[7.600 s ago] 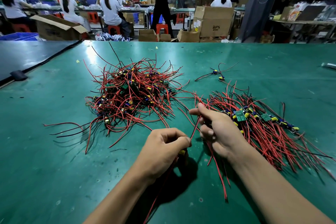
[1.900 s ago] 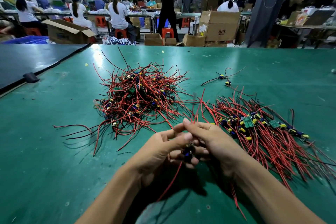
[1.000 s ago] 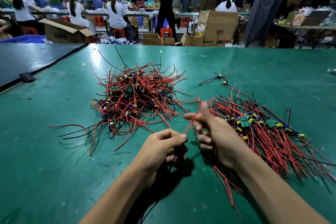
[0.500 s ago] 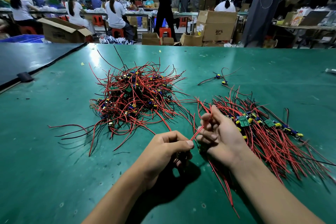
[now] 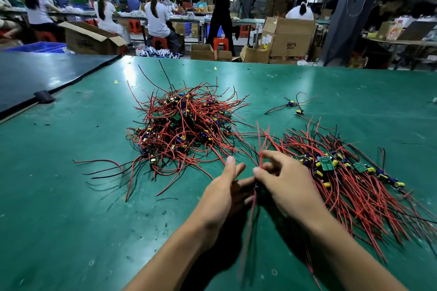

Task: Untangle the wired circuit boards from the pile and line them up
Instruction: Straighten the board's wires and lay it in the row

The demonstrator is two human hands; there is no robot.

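Note:
A tangled pile of wired circuit boards (image 5: 182, 130) with red and black leads lies at the centre of the green table (image 5: 71, 220). To its right, several boards rest side by side in a row (image 5: 343, 172), their leads fanned toward me. Between the two, my right hand (image 5: 281, 182) pinches the red wires of one wired circuit board (image 5: 256, 188); its small dark body sits between my hands and its leads hang down, blurred. My left hand (image 5: 224, 194) has its fingers stretched out, with the fingertips against that board.
Two loose wired boards (image 5: 293, 106) lie apart behind the row. A black mat (image 5: 35, 73) covers the table's left side. Cardboard boxes (image 5: 288, 35) and seated workers are beyond the far edge.
My left hand has opened from its grip on the board, fingers now extended. My right hand has shifted down the red wires toward the board, and the leads swing below.

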